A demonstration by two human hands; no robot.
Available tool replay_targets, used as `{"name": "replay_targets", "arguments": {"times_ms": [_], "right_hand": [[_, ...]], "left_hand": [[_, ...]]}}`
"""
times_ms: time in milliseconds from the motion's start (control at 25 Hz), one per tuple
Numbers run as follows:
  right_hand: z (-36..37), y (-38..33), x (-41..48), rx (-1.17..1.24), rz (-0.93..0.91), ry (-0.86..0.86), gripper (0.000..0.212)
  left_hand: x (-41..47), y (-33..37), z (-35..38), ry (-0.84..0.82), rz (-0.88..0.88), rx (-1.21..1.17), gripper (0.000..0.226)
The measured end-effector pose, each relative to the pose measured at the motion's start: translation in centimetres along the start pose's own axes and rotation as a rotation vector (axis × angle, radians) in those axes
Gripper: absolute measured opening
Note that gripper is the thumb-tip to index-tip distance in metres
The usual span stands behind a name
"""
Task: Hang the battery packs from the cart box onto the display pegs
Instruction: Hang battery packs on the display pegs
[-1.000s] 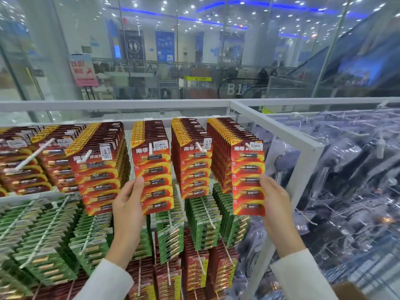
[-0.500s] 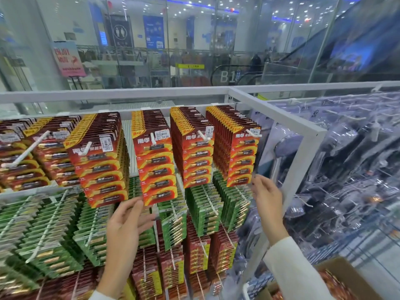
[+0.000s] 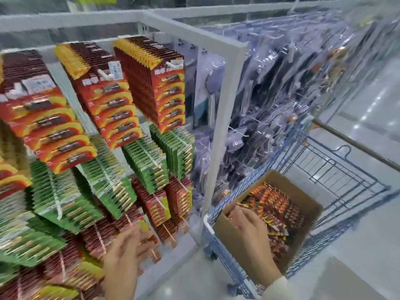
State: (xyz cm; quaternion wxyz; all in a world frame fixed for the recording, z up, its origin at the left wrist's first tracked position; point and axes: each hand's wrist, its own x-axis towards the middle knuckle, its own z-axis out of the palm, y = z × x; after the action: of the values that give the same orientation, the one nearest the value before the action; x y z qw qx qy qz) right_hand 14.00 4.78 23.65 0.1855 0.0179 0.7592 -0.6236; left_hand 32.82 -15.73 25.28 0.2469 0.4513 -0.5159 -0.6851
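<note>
Because the battery packs (image 3: 275,204) to be hung lie in the cardboard box (image 3: 227,237), the right hand (image 3: 251,226) is down inside it, at the end nearest the person. Its fingers bend over the packs and touch them, but the picture is blurry, so I cannot tell if they have got hold of one. The box sits in the blue cart (image 3: 329,234). The cart is parked right beside the rack, so the packs are an easy reach.

The left hand (image 3: 127,247) is out in front of the rack, apart from the right hand. Its fingers are spread and loose, and it holds nothing. It hangs just in front of the dark red packs (image 3: 158,204) on the low pegs. I think it waits there to steady a row or to take a pack when one comes over.

Above the left hand are green packs (image 3: 151,161). Higher up are red and yellow packs (image 3: 171,92), squeezed tight on white pegs (image 3: 173,64). The pegs go through the tops of the packs, so the rows lean down and forward. Between the two hands, a bit higher, stands a white post (image 3: 220,118) of the rack. Above the right hand hang things in clear bags (image 3: 281,94).

The next job looks like lifting one pack out of the box.
</note>
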Motion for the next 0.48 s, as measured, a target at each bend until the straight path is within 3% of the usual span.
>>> {"name": "replay_targets", "arguments": {"times_ms": [240, 480], "right_hand": [[-9.4, 7.1, -1.4, 0.033, 0.245, 0.206, 0.015], [-16.6, 12.2, -1.1, 0.135, 0.376, 0.322, 0.014]], "left_hand": [[-0.5, -4.9, 5.9, -0.148, -0.158, 0.095, 0.017], [-1.9, -7.7, 14.4, -0.226, -0.173, 0.25, 0.019]]}}
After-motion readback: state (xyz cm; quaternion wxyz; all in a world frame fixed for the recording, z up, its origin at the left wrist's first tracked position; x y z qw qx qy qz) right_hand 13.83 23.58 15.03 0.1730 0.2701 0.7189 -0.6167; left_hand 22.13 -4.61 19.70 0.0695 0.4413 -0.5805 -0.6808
